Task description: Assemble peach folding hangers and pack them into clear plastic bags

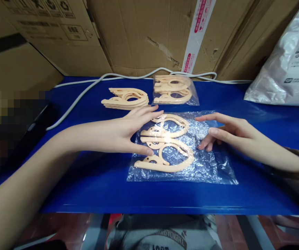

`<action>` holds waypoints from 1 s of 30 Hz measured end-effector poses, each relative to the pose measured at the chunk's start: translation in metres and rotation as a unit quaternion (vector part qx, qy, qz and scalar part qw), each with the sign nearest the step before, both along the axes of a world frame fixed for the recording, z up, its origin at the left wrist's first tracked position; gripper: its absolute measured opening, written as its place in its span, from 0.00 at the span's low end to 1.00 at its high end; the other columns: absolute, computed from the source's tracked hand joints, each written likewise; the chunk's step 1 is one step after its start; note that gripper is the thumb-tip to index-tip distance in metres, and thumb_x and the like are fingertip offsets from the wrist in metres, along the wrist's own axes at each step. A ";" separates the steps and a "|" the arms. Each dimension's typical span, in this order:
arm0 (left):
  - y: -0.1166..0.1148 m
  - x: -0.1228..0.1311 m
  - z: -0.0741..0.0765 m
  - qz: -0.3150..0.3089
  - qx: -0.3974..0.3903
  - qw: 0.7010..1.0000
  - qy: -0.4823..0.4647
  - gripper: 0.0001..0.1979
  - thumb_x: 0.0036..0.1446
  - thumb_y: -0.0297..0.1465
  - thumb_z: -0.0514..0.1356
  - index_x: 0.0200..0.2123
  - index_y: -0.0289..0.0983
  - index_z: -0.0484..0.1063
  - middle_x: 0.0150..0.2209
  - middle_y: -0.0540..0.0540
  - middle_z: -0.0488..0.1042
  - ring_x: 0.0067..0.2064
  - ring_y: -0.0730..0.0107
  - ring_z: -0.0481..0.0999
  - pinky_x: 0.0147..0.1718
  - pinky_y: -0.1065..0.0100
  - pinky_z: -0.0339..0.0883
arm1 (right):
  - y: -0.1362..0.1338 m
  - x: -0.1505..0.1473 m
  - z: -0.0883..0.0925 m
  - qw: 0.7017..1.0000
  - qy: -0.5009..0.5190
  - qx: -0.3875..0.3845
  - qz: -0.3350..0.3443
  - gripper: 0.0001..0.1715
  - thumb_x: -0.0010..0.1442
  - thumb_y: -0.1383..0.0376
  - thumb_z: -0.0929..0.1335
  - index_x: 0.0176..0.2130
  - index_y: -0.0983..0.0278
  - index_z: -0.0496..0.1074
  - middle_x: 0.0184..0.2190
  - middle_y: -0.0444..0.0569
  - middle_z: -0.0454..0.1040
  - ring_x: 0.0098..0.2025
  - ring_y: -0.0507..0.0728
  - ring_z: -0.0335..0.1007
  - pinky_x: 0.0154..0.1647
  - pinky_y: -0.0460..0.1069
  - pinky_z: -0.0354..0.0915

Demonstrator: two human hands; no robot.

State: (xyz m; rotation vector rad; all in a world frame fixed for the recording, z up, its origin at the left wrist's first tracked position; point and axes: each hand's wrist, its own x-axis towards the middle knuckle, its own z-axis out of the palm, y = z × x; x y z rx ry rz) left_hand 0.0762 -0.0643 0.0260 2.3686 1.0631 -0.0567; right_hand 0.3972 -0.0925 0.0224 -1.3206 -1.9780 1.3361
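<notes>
A clear plastic bag (212, 166) lies flat on the blue table (99, 194), with cream folding hangers (176, 168) in its left part, side by side. My left hand (136, 128) rests at the bag's left edge, fingers spread, its thumb over the hangers. Over the bag's right part is my right hand (224, 130), thumb and index finger apart and the other fingers bent; whether its fingertips touch the film I cannot tell. Behind my left hand sits a loose stack of the same hangers (125, 103). A second bag of hangers (175, 90) lies beside that stack.
Cardboard boxes (139, 38) stand along the back of the table. A white cable (86, 88) runs in front of them. At the back right is a silvery-white parcel bag (282, 76) with a label. A dark object (36, 121) is at the left edge.
</notes>
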 end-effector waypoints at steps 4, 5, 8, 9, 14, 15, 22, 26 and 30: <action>0.003 0.000 -0.007 0.011 0.014 1.000 0.014 0.50 0.57 0.61 0.57 0.74 0.47 0.44 0.76 0.47 0.40 0.75 0.48 0.41 0.72 0.49 0.42 | -0.002 0.001 0.001 1.000 -0.004 0.020 0.009 0.25 0.67 0.51 0.67 0.59 0.58 0.68 0.35 0.48 0.82 0.34 0.55 0.78 0.38 0.52 0.73; 0.004 0.000 -0.008 0.009 0.020 1.000 0.012 0.48 0.58 0.61 0.57 0.73 0.46 0.46 0.75 0.47 0.43 0.75 0.48 0.44 0.71 0.50 0.44 | -0.002 0.001 0.001 1.000 -0.006 0.027 0.011 0.25 0.67 0.52 0.67 0.60 0.58 0.68 0.36 0.48 0.82 0.34 0.55 0.77 0.38 0.52 0.72; 0.005 -0.001 -0.009 -0.002 0.043 0.999 -0.004 0.44 0.60 0.58 0.57 0.72 0.43 0.52 0.73 0.45 0.52 0.73 0.50 0.53 0.70 0.54 0.49 | -0.002 0.003 -0.001 0.999 -0.015 0.045 0.018 0.26 0.68 0.53 0.67 0.61 0.58 0.66 0.37 0.49 0.81 0.35 0.55 0.76 0.39 0.52 0.71; 0.005 -0.001 -0.008 -0.003 0.050 0.999 -0.010 0.42 0.61 0.57 0.56 0.72 0.43 0.53 0.72 0.45 0.54 0.72 0.50 0.55 0.70 0.55 0.50 | -0.001 0.004 -0.001 0.998 -0.017 0.050 0.020 0.26 0.68 0.53 0.66 0.61 0.58 0.66 0.37 0.48 0.81 0.35 0.55 0.76 0.39 0.53 0.71; 0.008 -0.003 -0.010 -0.005 0.076 0.997 -0.021 0.41 0.62 0.57 0.56 0.70 0.41 0.56 0.70 0.43 0.59 0.70 0.51 0.58 0.67 0.57 0.54 | 0.000 0.004 -0.002 0.991 -0.052 0.119 0.025 0.27 0.68 0.52 0.67 0.63 0.53 0.66 0.49 0.48 0.80 0.47 0.59 0.77 0.46 0.53 0.71; 0.008 -0.003 -0.010 -0.007 0.077 0.997 -0.023 0.41 0.62 0.57 0.56 0.70 0.41 0.57 0.70 0.42 0.59 0.70 0.51 0.59 0.67 0.57 0.54 | 0.000 0.003 -0.002 0.988 -0.063 0.134 0.032 0.29 0.67 0.52 0.67 0.64 0.52 0.65 0.53 0.48 0.78 0.51 0.60 0.76 0.49 0.54 0.71; 0.007 -0.002 -0.009 -0.009 0.076 0.997 -0.025 0.42 0.60 0.58 0.57 0.69 0.40 0.58 0.69 0.42 0.61 0.68 0.53 0.61 0.66 0.59 0.55 | 0.000 0.003 -0.006 0.972 -0.119 0.173 0.103 0.39 0.67 0.52 0.67 0.71 0.53 0.54 0.68 0.50 0.64 0.67 0.65 0.62 0.67 0.64 0.60; 0.007 -0.003 -0.010 -0.015 0.083 0.996 -0.024 0.44 0.58 0.58 0.60 0.69 0.39 0.58 0.69 0.42 0.62 0.68 0.52 0.62 0.67 0.58 0.54 | 0.001 0.005 -0.005 0.967 -0.130 0.183 0.117 0.39 0.67 0.53 0.67 0.71 0.51 0.53 0.67 0.48 0.65 0.67 0.64 0.62 0.69 0.63 0.57; 0.007 -0.003 -0.012 -0.014 0.084 0.996 -0.027 0.44 0.58 0.58 0.60 0.69 0.39 0.58 0.68 0.41 0.62 0.68 0.50 0.62 0.66 0.57 0.55 | 0.002 0.005 -0.004 0.967 -0.134 0.180 0.121 0.40 0.67 0.53 0.67 0.72 0.52 0.52 0.66 0.48 0.67 0.67 0.64 0.63 0.69 0.63 0.57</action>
